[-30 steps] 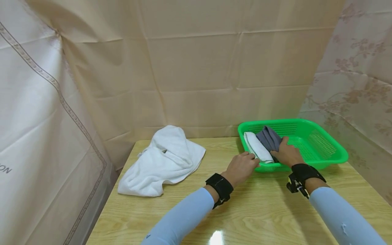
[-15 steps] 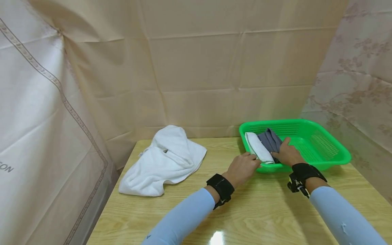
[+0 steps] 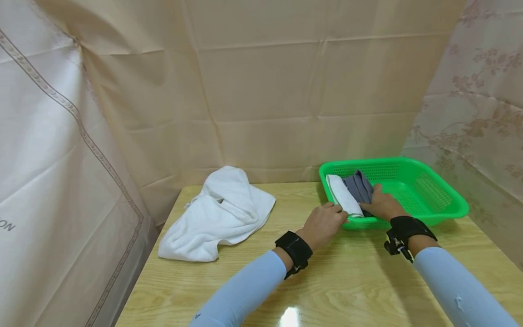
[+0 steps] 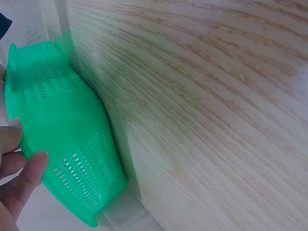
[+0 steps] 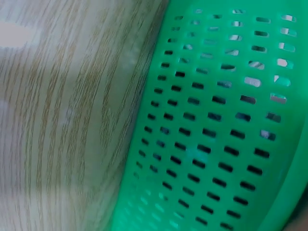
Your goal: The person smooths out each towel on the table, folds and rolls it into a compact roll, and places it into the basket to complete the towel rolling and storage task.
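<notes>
A green plastic basket (image 3: pixel 443 211) stands at the table's back right. At its near left corner my left hand (image 3: pixel 324 222) holds the rim; in the left wrist view the thumb and fingers (image 4: pixel 31 175) pinch the edge. Inside, along the left wall, lies a folded white towel (image 3: pixel 342 195). A folded dark grey cloth (image 3: pixel 359 186) leans against it on the right. My right hand (image 3: pixel 384 204) reaches over the front rim and presses on the grey cloth's right side, fingers fairly straight, thumb at its near end. The right wrist view shows mostly the slotted basket wall (image 5: pixel 211 134), with the hand's work hidden.
A crumpled white towel (image 3: pixel 220 215) lies loose on the left half of the wooden table (image 3: pixel 327 286). Behind the table hangs a beige cloth (image 3: pixel 261 91). Pale sheets close in the left (image 3: pixel 49 181) and the patterned right side (image 3: pixel 482 127).
My right hand has shifted slightly left within the basket, and the grey cloth and the folded white towel sit a little closer to the left wall. The left hand keeps its hold on the rim.
</notes>
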### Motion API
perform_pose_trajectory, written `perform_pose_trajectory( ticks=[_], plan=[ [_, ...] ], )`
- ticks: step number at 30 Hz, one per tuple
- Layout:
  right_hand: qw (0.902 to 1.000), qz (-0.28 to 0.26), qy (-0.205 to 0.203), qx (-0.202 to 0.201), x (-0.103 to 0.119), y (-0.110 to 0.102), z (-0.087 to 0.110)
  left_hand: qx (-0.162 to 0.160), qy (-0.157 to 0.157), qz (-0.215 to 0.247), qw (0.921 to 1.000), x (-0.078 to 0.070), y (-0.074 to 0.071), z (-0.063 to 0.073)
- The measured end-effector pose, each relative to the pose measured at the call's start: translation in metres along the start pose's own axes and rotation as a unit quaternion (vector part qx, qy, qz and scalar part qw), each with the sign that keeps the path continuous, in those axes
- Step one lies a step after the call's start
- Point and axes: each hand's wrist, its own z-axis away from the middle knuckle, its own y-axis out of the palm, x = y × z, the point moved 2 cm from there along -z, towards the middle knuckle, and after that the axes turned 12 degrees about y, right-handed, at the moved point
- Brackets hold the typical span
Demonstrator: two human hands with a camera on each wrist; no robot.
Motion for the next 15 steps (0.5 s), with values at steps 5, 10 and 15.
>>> perform_pose_trajectory(
  ticks=[5, 10, 15],
  plan=[
    [0.9985, 0.005, -0.042, -0.035, -0.006, -0.006, 0.000, 0.014, -0.013, 0.052, 0.9985, 0.005, -0.002, 0.001],
    [0.9945, -0.025, -0.077, -0.067, -0.016, -0.008, 0.007, -0.002, -0.062, 0.113, 0.9917, 0.030, -0.009, 0.032],
    [0.9821, -0.074, -0.102, -0.139, -0.024, -0.013, 0.017, 0.036, -0.207, 0.014, 0.9776, 0.079, -0.025, 0.116]
  ],
)
